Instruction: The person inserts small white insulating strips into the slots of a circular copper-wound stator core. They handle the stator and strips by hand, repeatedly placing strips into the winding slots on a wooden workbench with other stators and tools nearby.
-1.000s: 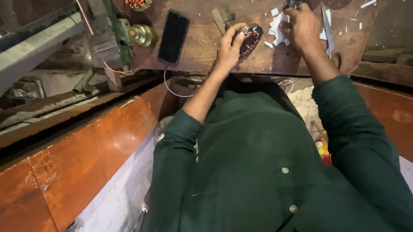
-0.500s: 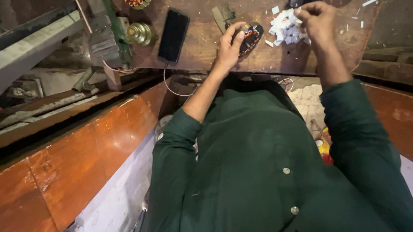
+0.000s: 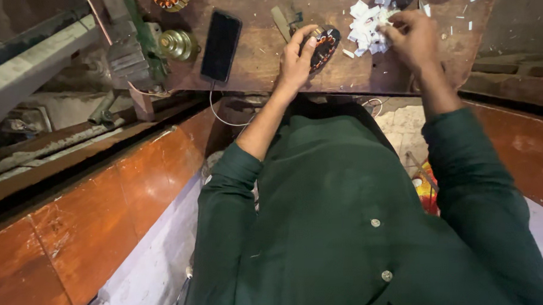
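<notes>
My left hand point(image 3: 296, 58) grips a round motor stator with copper windings point(image 3: 323, 45), tilted on its edge on the brown worn bench point(image 3: 262, 56). My right hand point(image 3: 413, 40) is just to the right, fingers pinched on a small white paper slip at the edge of a heap of white paper slips point(image 3: 368, 26). Both forearms come out of dark green sleeves.
A black phone point(image 3: 221, 45) lies face up left of the stator, with a white cable hanging off the bench edge. A brass fitting point(image 3: 176, 44) and a metal vise-like tool point(image 3: 126, 52) stand at the bench's left end. Orange-brown panels flank my seat.
My right hand has moved down and to the right, from the top of the paper heap to its right edge. The left hand stays on the stator.
</notes>
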